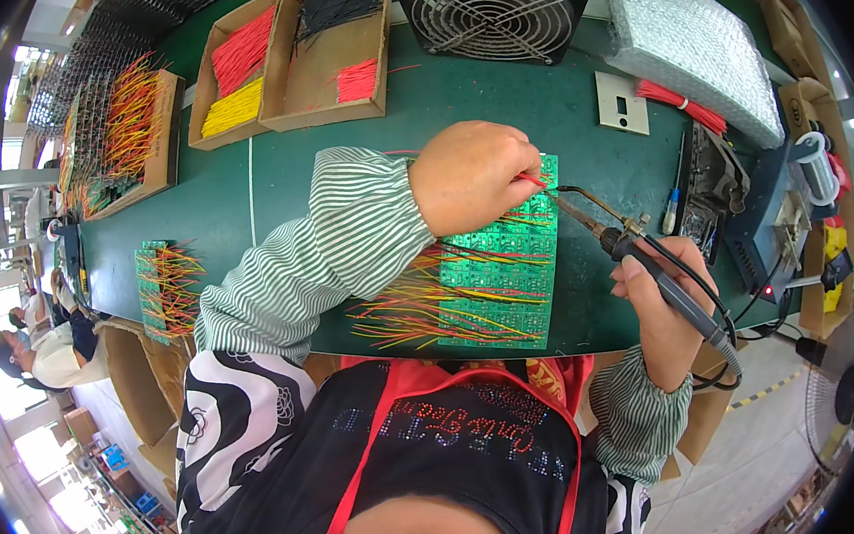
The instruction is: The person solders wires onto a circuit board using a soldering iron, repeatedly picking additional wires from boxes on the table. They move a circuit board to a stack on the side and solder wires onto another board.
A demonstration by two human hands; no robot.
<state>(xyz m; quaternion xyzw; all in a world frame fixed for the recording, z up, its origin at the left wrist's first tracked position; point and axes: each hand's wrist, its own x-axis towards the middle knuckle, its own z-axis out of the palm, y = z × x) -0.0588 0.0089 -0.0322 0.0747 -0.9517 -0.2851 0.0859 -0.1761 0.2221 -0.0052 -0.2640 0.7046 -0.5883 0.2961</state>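
Left hand (476,179) pinching red wire (530,180) over far end of green circuit-board panel (498,277); right hand (665,321) wrapped round soldering iron (687,308), tip near wire; panel lying on counter (596,315) before person, red and yellow leads (398,317) trailing leftward.

Garments worn: gathered, tubular, green-and-white striped fabric oversleeves (271,270); black-and-white fabric sleeves (234,428) patterned in wavy bands with outlined roses (283,408); a black fabric top (431,473) with red and silver sparkling lettering (462,422); two narrow red fabric straps (361,463) over it.
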